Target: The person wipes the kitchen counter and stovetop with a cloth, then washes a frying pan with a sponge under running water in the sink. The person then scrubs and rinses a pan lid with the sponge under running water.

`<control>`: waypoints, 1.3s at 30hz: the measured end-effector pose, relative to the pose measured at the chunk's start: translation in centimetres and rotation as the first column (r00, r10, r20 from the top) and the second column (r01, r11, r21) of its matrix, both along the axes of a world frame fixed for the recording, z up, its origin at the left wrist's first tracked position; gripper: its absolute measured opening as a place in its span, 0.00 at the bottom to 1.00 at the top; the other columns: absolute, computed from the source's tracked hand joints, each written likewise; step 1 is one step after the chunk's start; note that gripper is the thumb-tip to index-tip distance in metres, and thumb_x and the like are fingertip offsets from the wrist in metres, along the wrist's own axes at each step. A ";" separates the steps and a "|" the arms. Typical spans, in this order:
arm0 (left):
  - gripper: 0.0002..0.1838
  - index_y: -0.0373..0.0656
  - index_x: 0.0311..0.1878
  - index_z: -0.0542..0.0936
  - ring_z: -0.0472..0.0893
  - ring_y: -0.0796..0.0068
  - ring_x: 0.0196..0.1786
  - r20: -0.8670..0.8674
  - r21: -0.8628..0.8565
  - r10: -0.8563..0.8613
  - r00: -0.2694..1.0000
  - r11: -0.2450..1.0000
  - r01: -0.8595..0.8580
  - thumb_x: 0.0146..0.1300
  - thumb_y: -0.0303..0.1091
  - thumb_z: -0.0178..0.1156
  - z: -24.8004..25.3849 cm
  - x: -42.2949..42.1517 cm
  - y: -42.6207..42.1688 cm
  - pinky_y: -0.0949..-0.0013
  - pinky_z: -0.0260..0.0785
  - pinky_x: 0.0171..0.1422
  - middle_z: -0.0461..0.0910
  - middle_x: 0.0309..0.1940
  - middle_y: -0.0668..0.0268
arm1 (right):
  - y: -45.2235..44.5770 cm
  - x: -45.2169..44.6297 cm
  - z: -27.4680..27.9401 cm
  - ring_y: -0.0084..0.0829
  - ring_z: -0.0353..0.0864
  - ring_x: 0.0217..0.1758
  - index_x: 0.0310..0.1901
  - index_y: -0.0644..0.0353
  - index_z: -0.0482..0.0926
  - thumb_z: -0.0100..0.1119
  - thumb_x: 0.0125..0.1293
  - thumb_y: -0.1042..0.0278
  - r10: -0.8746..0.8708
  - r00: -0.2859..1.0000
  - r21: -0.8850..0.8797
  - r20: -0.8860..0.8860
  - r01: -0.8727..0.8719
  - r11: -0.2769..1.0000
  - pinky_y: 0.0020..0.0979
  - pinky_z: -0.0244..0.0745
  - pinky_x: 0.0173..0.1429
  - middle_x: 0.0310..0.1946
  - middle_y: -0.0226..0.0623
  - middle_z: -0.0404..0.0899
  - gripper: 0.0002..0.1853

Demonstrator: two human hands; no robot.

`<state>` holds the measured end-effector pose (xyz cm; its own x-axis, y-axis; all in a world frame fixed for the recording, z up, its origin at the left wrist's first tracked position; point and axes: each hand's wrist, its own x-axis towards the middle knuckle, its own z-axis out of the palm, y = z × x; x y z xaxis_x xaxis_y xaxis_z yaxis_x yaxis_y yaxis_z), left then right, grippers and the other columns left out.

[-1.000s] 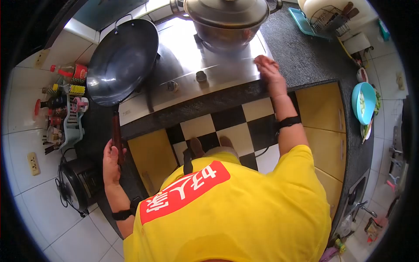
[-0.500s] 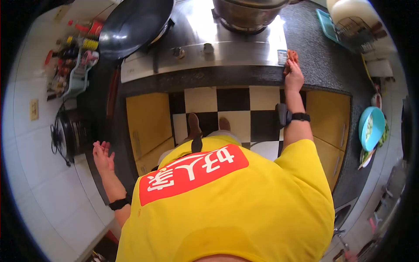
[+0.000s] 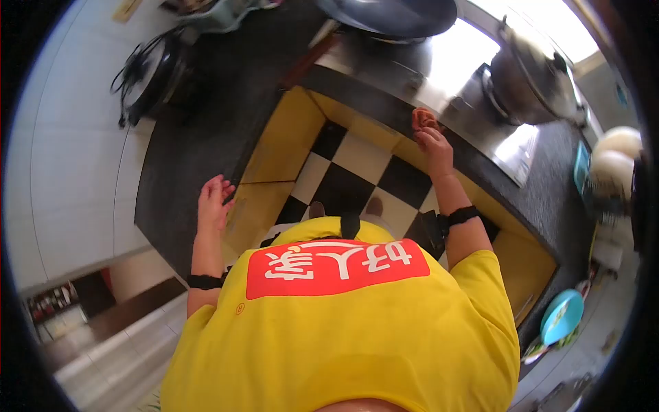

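Observation:
My right hand is closed on a crumpled reddish-brown cloth at the front edge of the stove. My left hand holds nothing, its fingers apart, over or beside the dark countertop on the left. A black wok with a wooden handle sits on the stove's left burner, beyond both hands. On the right burner stands a large lidded metal pot.
An electric cooker with a cord stands at the upper left, near a light blue rack cut by the frame's top. A turquoise bowl is at the lower right. Yellow cabinets lie under the counter.
The view has swung toward the left. My left hand has let go of the wok handle and moved away. My right hand with the cloth has moved from the stove's right end to its front edge.

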<state>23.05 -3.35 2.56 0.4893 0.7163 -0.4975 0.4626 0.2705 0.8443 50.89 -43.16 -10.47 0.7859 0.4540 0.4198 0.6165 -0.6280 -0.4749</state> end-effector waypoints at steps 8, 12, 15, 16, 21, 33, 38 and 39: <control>0.16 0.45 0.51 0.70 0.73 0.76 0.45 -0.010 0.004 0.038 0.999 0.999 -0.038 0.66 0.43 0.47 1.5 -11.7 4.7 0.70 0.65 0.45 0.72 0.43 0.68 | 25.2 -3.7 3.1 0.26 0.75 0.43 0.45 0.63 0.76 0.47 0.57 0.82 0.540 0.353 0.579 -0.764 0.008 0.815 0.26 0.69 0.48 0.41 0.36 0.77 0.15; 0.16 0.44 0.51 0.70 0.74 0.76 0.45 -0.042 0.052 0.107 0.993 0.993 -0.105 0.65 0.43 0.47 1.7 -17.1 7.5 0.71 0.65 0.45 0.73 0.42 0.67 | 36.6 -9.1 4.9 0.30 0.79 0.38 0.50 0.66 0.71 0.43 0.62 0.78 0.638 0.317 0.609 -0.702 -0.197 0.768 0.27 0.75 0.41 0.40 0.39 0.75 0.15; 0.17 0.44 0.51 0.70 0.75 0.76 0.44 -0.073 0.050 0.108 0.991 0.993 -0.105 0.64 0.43 0.49 0.9 -19.2 10.0 0.71 0.66 0.44 0.74 0.42 0.67 | 43.0 -13.2 8.3 0.31 0.74 0.49 0.50 0.61 0.73 0.52 0.57 0.74 0.675 0.345 0.561 -0.652 -0.380 0.736 0.29 0.68 0.53 0.46 0.39 0.75 0.17; 0.17 0.44 0.51 0.70 0.76 0.76 0.43 -0.063 0.043 0.102 0.993 0.994 -0.099 0.64 0.43 0.49 0.3 -19.5 10.7 0.72 0.66 0.43 0.74 0.42 0.68 | 44.5 -14.3 8.5 0.31 0.74 0.49 0.50 0.61 0.73 0.52 0.57 0.74 0.674 0.348 0.561 -0.652 -0.377 0.737 0.29 0.68 0.53 0.46 0.39 0.75 0.17; 0.15 0.43 0.49 0.71 0.76 0.79 0.42 -0.038 0.019 0.010 0.999 1.000 -0.010 0.64 0.39 0.50 -0.1 -18.3 13.1 0.77 0.66 0.42 0.75 0.41 0.67 | 44.1 -16.8 9.6 0.37 0.71 0.54 0.52 0.56 0.72 0.53 0.58 0.68 0.795 0.540 0.351 -0.276 -0.713 0.607 0.34 0.66 0.56 0.51 0.46 0.71 0.18; 0.18 0.39 0.49 0.72 0.75 0.69 0.41 -0.041 0.607 -0.602 0.798 0.619 0.498 0.58 0.37 0.56 -2.2 -1.9 10.9 0.70 0.67 0.47 0.74 0.42 0.58 | 4.3 -26.7 7.0 0.23 0.75 0.40 0.51 0.63 0.71 0.50 0.63 0.68 0.145 0.500 0.339 -0.854 0.322 0.884 0.24 0.70 0.46 0.40 0.33 0.77 0.15; 0.15 0.38 0.48 0.72 0.74 0.73 0.43 -0.120 0.658 -0.916 0.382 0.215 0.722 0.59 0.32 0.55 -3.5 0.9 -3.2 0.72 0.66 0.48 0.74 0.41 0.62 | -9.5 -44.4 4.9 0.20 0.77 0.35 0.48 0.58 0.73 0.50 0.63 0.67 -0.047 0.418 0.378 -0.907 0.859 0.345 0.20 0.69 0.36 0.38 0.30 0.77 0.13; 0.15 0.38 0.50 0.71 0.73 0.73 0.46 -0.097 0.596 -0.958 0.270 0.161 0.787 0.60 0.31 0.54 -4.2 0.7 -7.0 0.73 0.65 0.51 0.74 0.43 0.63 | -11.9 -48.2 4.2 0.19 0.76 0.35 0.49 0.57 0.73 0.49 0.63 0.68 -0.089 0.375 0.340 -0.923 0.901 0.271 0.20 0.69 0.35 0.37 0.30 0.77 0.13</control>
<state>23.78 -10.35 -1.61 0.9717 -0.2355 -0.0172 -0.1313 -0.5996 0.7894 2.66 -55.03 -6.31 0.7958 -0.3490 -0.4948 -0.4391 0.2301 -0.8685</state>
